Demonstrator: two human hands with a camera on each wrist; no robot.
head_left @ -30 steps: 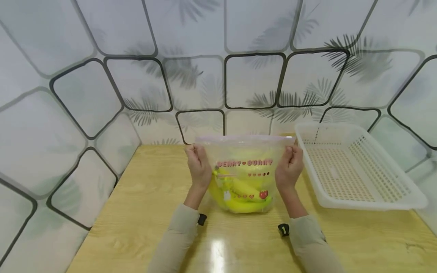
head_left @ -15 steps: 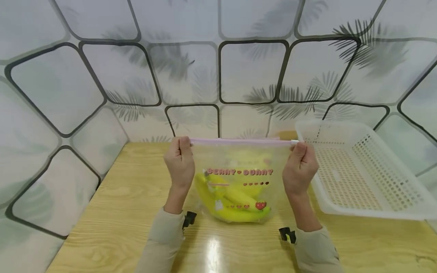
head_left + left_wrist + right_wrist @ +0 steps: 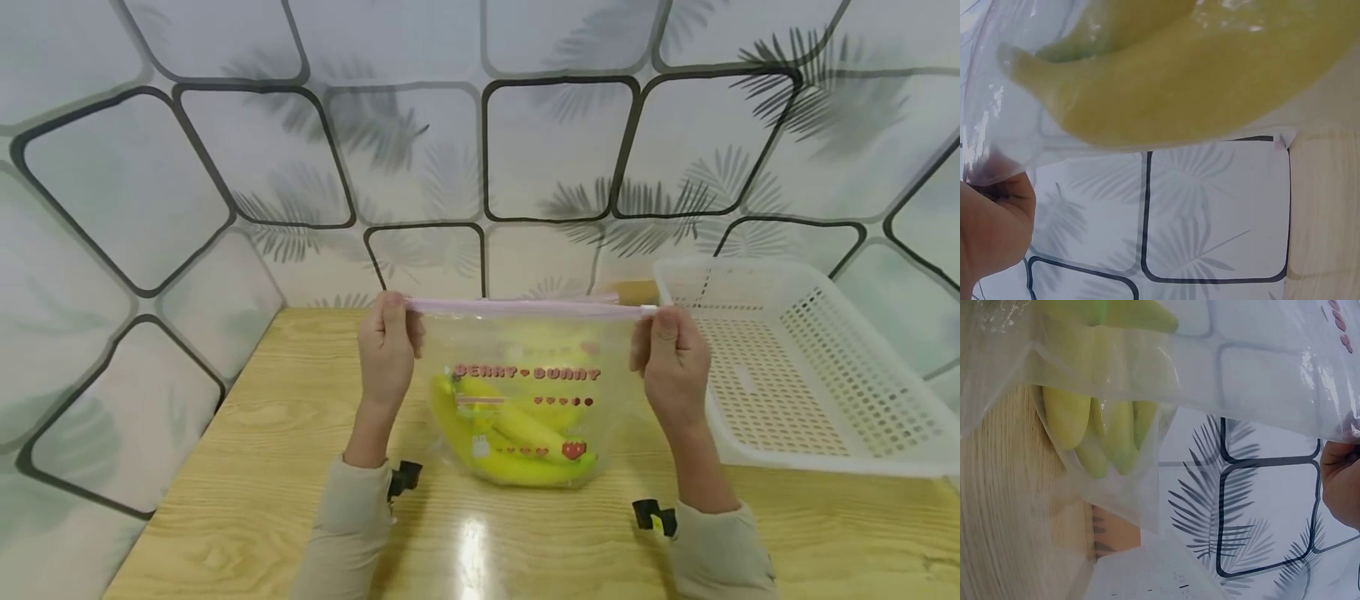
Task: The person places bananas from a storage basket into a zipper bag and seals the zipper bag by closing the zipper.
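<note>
A clear zip bag with a pink top strip, a white slider at its right end and "Berry Bunny" print is stretched between my hands. Bananas lie in its lower part and fill the top of the left wrist view. My left hand pinches the bag's top left corner, thumb upward. At the top right corner, beside the slider, my right hand grips the other end. Behind it, in the right wrist view, more bananas show in a second clear bag, mostly hidden by the front one in the head view.
A white perforated plastic basket stands to the right on the wooden table. An orange-brown object pokes out by its far left corner. A patterned wall covering rises at the table's back edge.
My hands have moved apart, pulling the bag's top strip from slack to taut. In the last half second the right hand has shifted slightly further right.
</note>
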